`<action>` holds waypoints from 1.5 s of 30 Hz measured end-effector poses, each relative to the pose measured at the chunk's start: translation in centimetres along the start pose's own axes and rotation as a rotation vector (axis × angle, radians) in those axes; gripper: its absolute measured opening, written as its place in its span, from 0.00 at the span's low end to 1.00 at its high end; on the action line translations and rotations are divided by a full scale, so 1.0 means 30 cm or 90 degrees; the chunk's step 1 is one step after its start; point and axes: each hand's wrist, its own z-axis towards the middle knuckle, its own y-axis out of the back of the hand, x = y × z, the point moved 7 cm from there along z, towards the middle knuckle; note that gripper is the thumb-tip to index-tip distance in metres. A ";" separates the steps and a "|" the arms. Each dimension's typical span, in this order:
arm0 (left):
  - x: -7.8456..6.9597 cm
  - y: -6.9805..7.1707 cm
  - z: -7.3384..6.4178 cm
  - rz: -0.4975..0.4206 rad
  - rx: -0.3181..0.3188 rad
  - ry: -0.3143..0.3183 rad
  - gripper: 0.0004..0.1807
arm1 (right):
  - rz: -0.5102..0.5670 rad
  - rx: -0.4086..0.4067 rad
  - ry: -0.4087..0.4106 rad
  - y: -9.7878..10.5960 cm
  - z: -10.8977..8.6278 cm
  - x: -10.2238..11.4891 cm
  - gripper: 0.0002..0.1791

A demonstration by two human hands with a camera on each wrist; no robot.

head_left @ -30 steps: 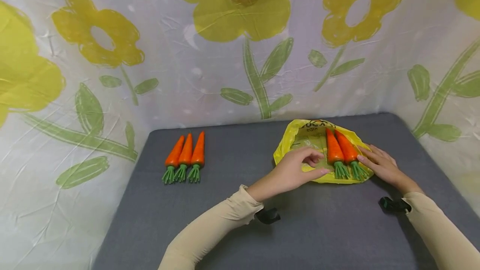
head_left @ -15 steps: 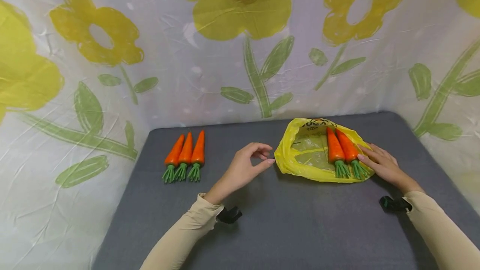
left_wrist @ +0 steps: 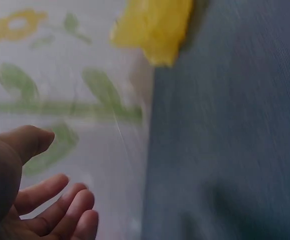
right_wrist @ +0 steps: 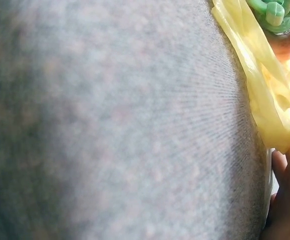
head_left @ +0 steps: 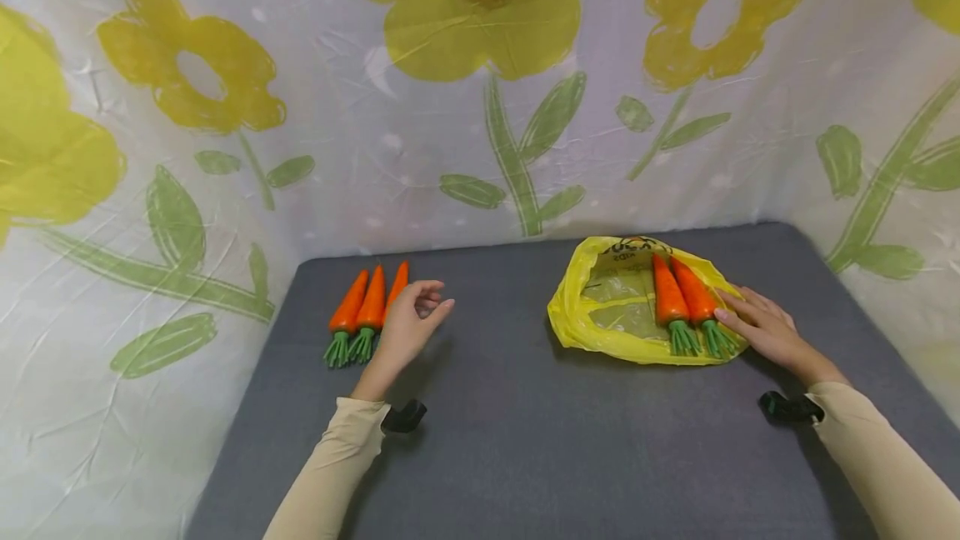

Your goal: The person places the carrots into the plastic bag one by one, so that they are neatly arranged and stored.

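Three orange carrots (head_left: 372, 298) with green stem ends lie side by side on the left of the table. My left hand (head_left: 405, 323) hovers over the rightmost carrot (head_left: 398, 280) and hides its lower part. Its fingers are loosely bent and hold nothing; the left wrist view shows the thumb apart from the fingers. On the right lies a yellow plastic bag (head_left: 588, 332), mouth open, with two carrots (head_left: 670, 294) inside. My right hand (head_left: 768, 336) holds the bag's right rim, thumb on the inner side beside the nearer carrot, fingers along the outside.
A dark grey cloth covers the table (head_left: 525, 440). Behind it and at both sides hangs a pale curtain (head_left: 360, 157) printed with yellow flowers. Each wrist carries a small black camera mount (head_left: 405, 417).
My left hand has moved left from above the bag, across the table, to the rightmost of the three loose carrots. The right hand and the bag stay nearly still.
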 end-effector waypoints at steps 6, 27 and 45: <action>0.131 0.072 0.013 0.062 -0.049 0.046 0.26 | 0.001 0.003 -0.001 0.001 -0.001 0.004 0.38; 0.251 0.139 0.017 0.200 -0.016 0.110 0.33 | 0.003 0.000 0.002 0.001 -0.005 0.007 0.38; 0.221 0.111 0.026 0.263 0.028 0.081 0.32 | -0.005 -0.004 0.001 0.001 -0.005 0.008 0.38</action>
